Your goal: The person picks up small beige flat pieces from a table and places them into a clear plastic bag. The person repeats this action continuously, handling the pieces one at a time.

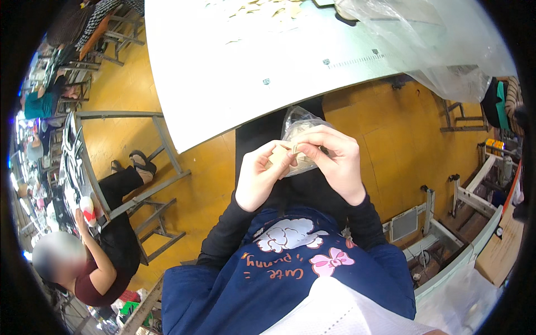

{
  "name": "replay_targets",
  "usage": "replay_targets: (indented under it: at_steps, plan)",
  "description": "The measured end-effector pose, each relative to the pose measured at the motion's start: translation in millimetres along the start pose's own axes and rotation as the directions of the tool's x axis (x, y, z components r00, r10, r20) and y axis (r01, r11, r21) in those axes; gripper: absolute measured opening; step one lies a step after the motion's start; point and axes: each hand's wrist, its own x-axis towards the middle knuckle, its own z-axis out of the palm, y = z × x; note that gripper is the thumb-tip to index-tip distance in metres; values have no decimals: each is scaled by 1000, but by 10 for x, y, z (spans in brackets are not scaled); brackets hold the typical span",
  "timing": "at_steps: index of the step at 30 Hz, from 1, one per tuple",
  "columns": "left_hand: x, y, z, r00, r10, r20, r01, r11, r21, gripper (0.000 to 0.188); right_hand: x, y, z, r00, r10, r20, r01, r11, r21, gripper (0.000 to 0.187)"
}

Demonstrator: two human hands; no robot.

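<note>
Above my lap, my left hand [258,174] and my right hand [339,159] meet, fingertips nearly touching. Both are closed in a pinch around a small flat beige piece [277,155], part of it covered by my fingers; its exact kind is too small to make out. Directly beneath and behind them, a clear plastic bag [297,115] rests on my lap with more pale beige pieces inside. My right hand hides much of that bag.
Ahead stands a white table [212,78] with several beige pieces [271,10] at its far side. Clear plastic sheeting [446,50] hangs over its right part. A person in a dark red top [103,276] sits at the left by a metal-framed bench [120,115]. Metal frames [441,240] stand at the right.
</note>
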Motion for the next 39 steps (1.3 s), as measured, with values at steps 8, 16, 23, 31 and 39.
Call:
replay_targets:
  at_steps: [8,16,23,31,39]
  plan:
    - [-31,47,25,997,-61,38,63,996,-62,22,-216,31,-109,916,264,-302,-171,938,301,15]
    - [-52,-10,28,1000,-12,28,10,997,79,28,-302,-41,-79,964,262,-45,-255,960,118,18]
    - [-25,30,59,979,-92,181,142,948,-285,42,-289,-56,-65,951,225,-214,-175,958,227,4]
    - [-4,5,71,973,-90,213,133,970,-202,46,-335,-76,-65,984,146,-100,-138,986,89,5]
    - [-56,40,74,971,-70,228,66,997,25,53,-354,-35,12,975,213,-65,-204,972,120,9]
